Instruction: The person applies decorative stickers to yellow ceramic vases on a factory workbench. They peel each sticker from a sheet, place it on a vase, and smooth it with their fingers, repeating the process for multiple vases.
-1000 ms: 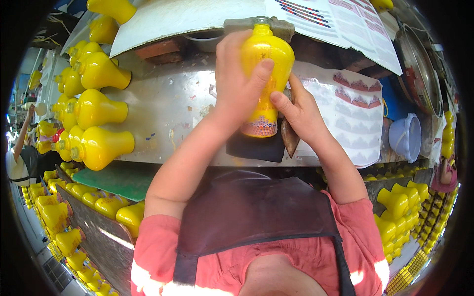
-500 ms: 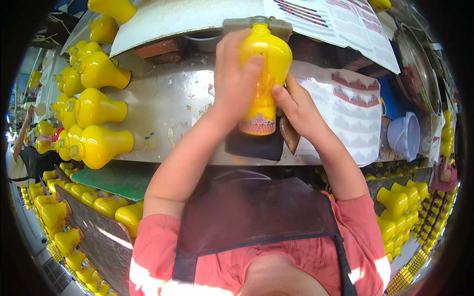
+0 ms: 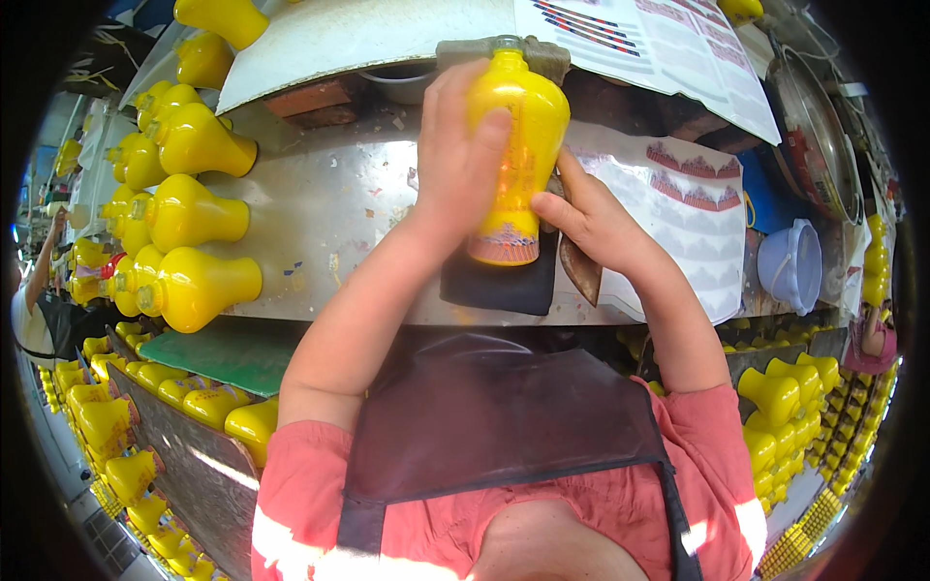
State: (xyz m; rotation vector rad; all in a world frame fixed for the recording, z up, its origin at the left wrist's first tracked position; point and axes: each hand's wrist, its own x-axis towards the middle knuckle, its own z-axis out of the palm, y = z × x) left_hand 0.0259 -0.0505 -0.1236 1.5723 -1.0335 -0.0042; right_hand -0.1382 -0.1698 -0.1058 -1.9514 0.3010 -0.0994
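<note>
A glossy yellow bottle [image 3: 529, 116] with a clear glass neck lies with its neck away from me and a coloured patterned band round its base. My left hand [image 3: 461, 145] is closed along the bottle's left side, thumb on top. At its lower right side, my right hand [image 3: 589, 215] grips a flat, brown, pointed scraper-like piece [image 3: 581, 271], whose tip sticks out toward me; the fingers are partly hidden. Under the base is a dark cloth [image 3: 494, 290], and a grey-brown pad [image 3: 552, 60] supports the neck.
Several yellow bottles [image 3: 203, 210] line the metal table's left side. Printed decal sheets [image 3: 683, 232] lie at right, beside a pale blue bucket [image 3: 790, 266]. A white board [image 3: 358, 39] spans the back. Yellow bottles stand on racks [image 3: 790, 392] either side, and other people are at the far edges.
My right hand has shifted slightly, and the brown scraper-like piece has swung a little to the right, away from the bottle. The left hand and bottle stay nearly in place.
</note>
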